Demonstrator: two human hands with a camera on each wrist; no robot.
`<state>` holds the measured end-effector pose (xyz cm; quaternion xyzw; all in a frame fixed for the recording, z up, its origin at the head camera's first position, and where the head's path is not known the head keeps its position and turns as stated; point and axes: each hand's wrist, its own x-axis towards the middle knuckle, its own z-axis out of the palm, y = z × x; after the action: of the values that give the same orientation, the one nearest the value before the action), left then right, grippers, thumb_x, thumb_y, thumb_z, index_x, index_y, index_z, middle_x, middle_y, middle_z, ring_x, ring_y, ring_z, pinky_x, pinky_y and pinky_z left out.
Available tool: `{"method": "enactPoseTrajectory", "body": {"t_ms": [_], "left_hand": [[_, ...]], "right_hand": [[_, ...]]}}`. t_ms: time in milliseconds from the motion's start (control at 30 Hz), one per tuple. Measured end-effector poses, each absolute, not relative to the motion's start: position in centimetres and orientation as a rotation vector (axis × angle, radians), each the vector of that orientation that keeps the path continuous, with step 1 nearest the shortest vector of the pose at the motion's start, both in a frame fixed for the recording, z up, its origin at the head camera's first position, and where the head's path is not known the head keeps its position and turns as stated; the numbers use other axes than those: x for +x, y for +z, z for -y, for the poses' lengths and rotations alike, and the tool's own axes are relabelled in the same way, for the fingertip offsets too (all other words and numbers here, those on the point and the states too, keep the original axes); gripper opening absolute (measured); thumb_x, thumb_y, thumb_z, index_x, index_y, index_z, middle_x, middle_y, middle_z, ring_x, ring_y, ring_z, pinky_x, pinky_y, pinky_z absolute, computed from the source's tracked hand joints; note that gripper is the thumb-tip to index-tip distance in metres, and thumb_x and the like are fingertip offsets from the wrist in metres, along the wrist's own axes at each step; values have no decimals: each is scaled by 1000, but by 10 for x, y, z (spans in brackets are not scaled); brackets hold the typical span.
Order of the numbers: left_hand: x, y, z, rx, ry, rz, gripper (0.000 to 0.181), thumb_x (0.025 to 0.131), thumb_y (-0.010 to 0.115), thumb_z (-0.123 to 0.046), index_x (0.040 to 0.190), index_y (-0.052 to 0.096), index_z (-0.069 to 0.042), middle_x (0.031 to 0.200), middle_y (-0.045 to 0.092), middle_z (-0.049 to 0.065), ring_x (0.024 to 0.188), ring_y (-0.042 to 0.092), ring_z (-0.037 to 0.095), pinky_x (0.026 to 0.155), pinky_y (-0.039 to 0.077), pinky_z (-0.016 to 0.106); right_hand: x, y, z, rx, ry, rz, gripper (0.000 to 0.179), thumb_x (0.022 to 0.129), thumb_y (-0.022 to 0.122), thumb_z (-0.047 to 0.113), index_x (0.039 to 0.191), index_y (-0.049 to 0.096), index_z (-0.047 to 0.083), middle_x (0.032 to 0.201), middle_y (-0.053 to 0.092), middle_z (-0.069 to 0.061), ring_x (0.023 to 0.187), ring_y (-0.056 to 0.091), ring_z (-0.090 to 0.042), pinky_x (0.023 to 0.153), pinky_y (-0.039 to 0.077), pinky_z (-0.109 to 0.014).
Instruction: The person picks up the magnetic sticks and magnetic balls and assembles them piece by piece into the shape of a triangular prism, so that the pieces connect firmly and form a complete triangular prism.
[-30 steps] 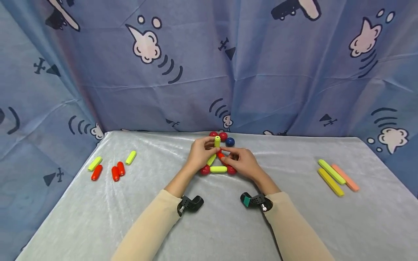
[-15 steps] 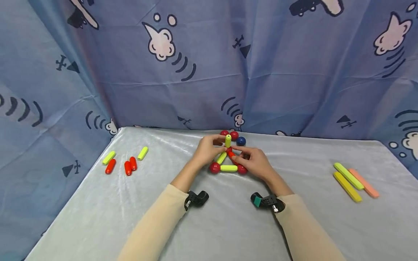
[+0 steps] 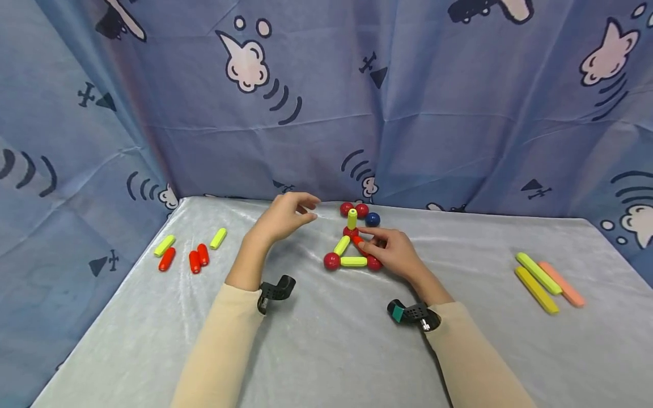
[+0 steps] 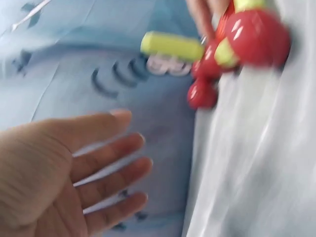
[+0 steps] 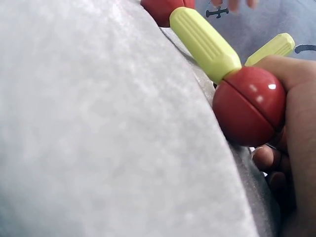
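Sitting on the pale grey velvety cloth (image 3: 326,340), a triangular frame (image 3: 353,261) of glossy red balls (image 3: 331,261) and short plastic rods (image 3: 342,245) is bearing a lime-yellow hexagonal rod (image 3: 352,219) upright on its far ball (image 3: 349,232). The right hand (image 3: 390,251) is pinching the frame's smooth red rod (image 3: 357,241) between thumb and fingers, close to that far ball. The left hand (image 3: 283,218) is hovering well apart to the left, fingers loose, holding nothing. Only the far ball is apparently supporting the upright rod (magnetically, perhaps), so a tug from the right hand could be tipping it or breaking the frame open. Behind, two loose red balls (image 3: 347,209) and a dark blue ball (image 3: 373,219) are lying near enough for a stray nudge to set them rolling.
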<state>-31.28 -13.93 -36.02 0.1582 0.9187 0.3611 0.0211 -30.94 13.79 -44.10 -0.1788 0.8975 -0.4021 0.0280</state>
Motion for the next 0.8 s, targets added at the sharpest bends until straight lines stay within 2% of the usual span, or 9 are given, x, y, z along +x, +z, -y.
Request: {"method": "enactPoseTrajectory", "body": {"t_ms": [267,500,667,800], "left_hand": [[-314,-361,184,298,1041,-2944,39,97,65,-13,135,63,-6,134,66,16,116,67,32,100,54,46],[-311,-368,207,73,916,-2937,43,97,62,-14,139,59,-5,140,60,21,130,57,40,109,46,54],[-300,-366,231,-62,700,-2901,53,91,62,-9,142,54,-2,144,52,30,134,49,47,110,43,57],[-290,-365,244,-213,578,-2851,59,84,65,-5,142,52,1,147,45,35,136,43,54,109,42,61]], "right_hand": [[-307,-441,-139,-528,-1254,-2798,41,95,68,27,134,67,14,77,62,-5,68,52,-18,59,37,-25],[-308,-440,-133,-450,-1253,-2854,48,93,67,26,139,61,13,76,62,-5,65,51,-18,60,39,-27],[-309,-438,-133,-409,-1218,-2842,53,91,65,25,143,57,15,67,51,-2,60,47,-18,54,35,-26],[-309,-435,-134,-409,-1206,-2816,50,92,65,25,141,59,14,66,48,-1,59,46,-17,54,34,-25]]}}
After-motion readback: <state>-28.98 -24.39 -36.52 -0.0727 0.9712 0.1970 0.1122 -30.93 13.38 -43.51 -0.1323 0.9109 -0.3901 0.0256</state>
